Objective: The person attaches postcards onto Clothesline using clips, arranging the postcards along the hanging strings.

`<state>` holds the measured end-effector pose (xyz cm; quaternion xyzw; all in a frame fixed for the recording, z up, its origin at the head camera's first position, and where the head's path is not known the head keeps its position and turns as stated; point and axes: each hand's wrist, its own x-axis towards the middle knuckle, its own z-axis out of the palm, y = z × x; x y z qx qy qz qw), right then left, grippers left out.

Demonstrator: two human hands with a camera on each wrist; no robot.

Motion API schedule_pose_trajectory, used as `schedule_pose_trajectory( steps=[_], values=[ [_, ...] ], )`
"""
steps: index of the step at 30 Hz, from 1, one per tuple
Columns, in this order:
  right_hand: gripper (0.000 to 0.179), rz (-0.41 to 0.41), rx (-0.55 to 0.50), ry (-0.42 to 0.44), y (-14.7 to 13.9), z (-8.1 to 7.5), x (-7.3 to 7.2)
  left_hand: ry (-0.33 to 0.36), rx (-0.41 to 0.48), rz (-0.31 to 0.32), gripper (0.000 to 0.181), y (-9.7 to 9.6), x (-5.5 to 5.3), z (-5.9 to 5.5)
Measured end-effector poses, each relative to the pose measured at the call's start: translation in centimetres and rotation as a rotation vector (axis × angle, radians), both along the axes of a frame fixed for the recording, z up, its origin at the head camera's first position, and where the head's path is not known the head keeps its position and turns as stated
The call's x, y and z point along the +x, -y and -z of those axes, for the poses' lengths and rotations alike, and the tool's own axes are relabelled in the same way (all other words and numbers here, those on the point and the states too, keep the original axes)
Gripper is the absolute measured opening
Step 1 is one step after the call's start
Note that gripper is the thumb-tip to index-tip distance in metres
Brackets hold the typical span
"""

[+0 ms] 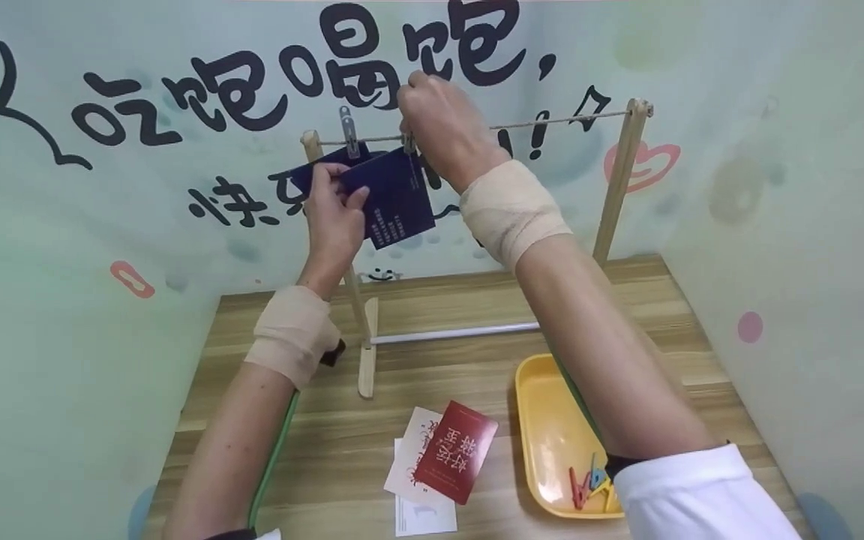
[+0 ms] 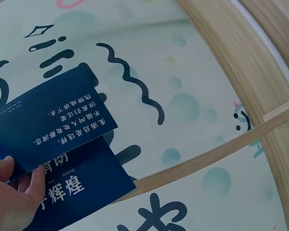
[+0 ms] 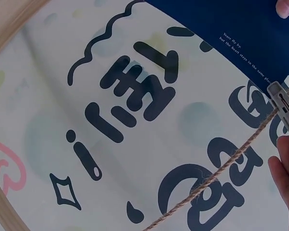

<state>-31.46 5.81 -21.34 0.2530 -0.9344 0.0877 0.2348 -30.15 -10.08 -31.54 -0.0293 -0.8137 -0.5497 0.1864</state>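
My left hand [image 1: 334, 225] pinches a dark blue card [image 1: 398, 199] with white printed text, thumb on its front face. My right hand [image 1: 447, 124] is up at the twine line [image 1: 567, 120], gripping a grey clothespin [image 3: 282, 106]. In the right wrist view this pin's jaws sit at the card's corner, right beside the twine. A second dark blue card [image 2: 96, 178] hangs behind the first and is partly covered by it. Another grey clothespin [image 1: 350, 135] clips that rear card to the line, farther left.
Wooden posts [image 1: 618, 184] carry the line, with a white bar [image 1: 454, 334] low between them. On the wooden table lie a red card [image 1: 458, 450] and white cards [image 1: 424, 517]. A yellow tray [image 1: 533, 420] holds several coloured clothespins [image 1: 578, 487]. Printed walls stand around.
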Motion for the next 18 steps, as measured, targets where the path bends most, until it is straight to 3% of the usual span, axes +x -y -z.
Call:
schedule_pose_trajectory(
  steps=[11, 18],
  values=[
    [0.028, 0.010, 0.015, 0.108, 0.18, 0.15, -0.12, 0.013, 0.050, 0.026, 0.029, -0.08, 0.09, 0.20],
    [0.029, -0.006, 0.025, 0.084, 0.00, 0.58, -0.25, 0.054, 0.019, -0.006, 0.038, -0.29, 0.33, 0.42]
  ],
)
